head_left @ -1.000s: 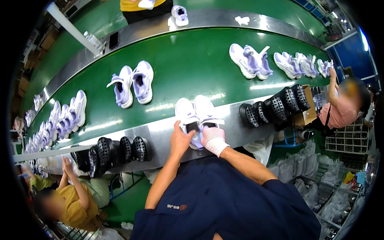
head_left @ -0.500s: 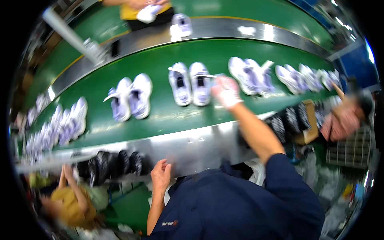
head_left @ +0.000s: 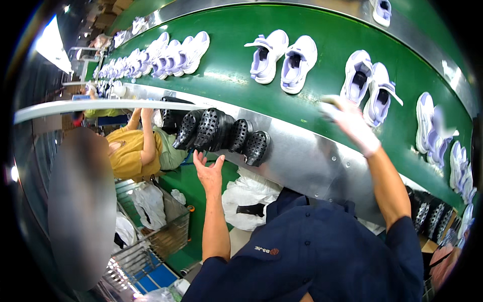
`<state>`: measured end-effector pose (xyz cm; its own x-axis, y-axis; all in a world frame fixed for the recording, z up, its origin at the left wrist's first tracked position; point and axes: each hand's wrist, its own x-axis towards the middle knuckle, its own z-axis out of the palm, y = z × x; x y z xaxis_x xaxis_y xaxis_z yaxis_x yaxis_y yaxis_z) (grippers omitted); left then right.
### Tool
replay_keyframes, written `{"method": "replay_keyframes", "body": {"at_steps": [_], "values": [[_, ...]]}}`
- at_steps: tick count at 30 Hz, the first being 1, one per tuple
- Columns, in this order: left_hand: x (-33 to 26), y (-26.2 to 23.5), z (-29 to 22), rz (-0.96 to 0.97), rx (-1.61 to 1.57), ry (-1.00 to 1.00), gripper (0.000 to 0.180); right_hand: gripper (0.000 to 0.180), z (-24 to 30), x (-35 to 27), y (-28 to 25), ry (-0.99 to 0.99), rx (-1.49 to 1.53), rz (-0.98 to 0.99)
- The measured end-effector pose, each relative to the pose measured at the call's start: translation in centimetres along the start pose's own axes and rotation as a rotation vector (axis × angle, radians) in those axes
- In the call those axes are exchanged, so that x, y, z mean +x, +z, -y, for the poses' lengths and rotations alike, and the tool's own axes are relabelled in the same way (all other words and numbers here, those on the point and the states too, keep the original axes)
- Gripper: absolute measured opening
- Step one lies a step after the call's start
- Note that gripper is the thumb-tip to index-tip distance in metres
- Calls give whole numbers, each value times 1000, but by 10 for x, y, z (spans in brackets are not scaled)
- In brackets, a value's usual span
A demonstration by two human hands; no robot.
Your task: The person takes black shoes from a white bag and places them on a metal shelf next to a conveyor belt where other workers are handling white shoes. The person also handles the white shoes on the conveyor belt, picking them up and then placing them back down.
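My left hand (head_left: 208,173) is open, palm up with fingers apart. Its fingertips are just below several black perforated shoe-shaped forms (head_left: 207,130) on the metal ledge; I cannot tell if they touch. My right hand (head_left: 353,126), in a pale glove, is smeared by motion over the green belt (head_left: 226,95). It is nearest a pair of white and lilac sneakers, the left shoe (head_left: 357,78) and the right shoe (head_left: 380,98), whose strap sticks out. Whether it holds anything cannot be made out. Another sneaker pair (head_left: 298,64) stands farther left.
A steel ledge (head_left: 297,151) runs along the belt's near side. More sneakers (head_left: 193,53) line the belt at left, others (head_left: 427,121) at right. A person in a yellow shirt (head_left: 132,148) sits at left, behind a wire cart (head_left: 176,226). Black forms (head_left: 427,211) also stand at right.
The view has swung left. My right hand has moved from the right side of a sneaker pair to its near left. My left hand has spread its fingers close to the black forms.
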<state>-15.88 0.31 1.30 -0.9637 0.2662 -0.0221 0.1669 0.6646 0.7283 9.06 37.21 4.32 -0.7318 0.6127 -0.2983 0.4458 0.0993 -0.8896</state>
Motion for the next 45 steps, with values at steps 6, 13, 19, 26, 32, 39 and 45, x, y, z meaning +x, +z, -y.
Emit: {"method": "replay_keyframes", "body": {"at_steps": [6, 13, 19, 26, 32, 39, 45], "values": [[38, 23, 9, 105, -76, -32, 96, 75, 31, 119, 160, -16, 584, 449], [43, 34, 10, 87, -141, -15, 84, 88, 64, 173, 232, 148, 450, 691], [36, 28, 25, 2, -57, 13, 69, 84, 86, 177, 217, 130, 366, 798], [34, 26, 9, -26, -180, -27, 61, 60, 91, 195, 220, -73, 380, 792], [29, 32, -2, -54, -188, -93, 60, 48, 84, 204, 233, -1, 506, 837], [19, 8, -19, -17, -213, -74, 50, 55, 83, 193, 234, -78, 519, 877], [2, -21, -13, -84, -429, -94, 47, 45, 84, 184, 210, -4, 472, 709]]}}
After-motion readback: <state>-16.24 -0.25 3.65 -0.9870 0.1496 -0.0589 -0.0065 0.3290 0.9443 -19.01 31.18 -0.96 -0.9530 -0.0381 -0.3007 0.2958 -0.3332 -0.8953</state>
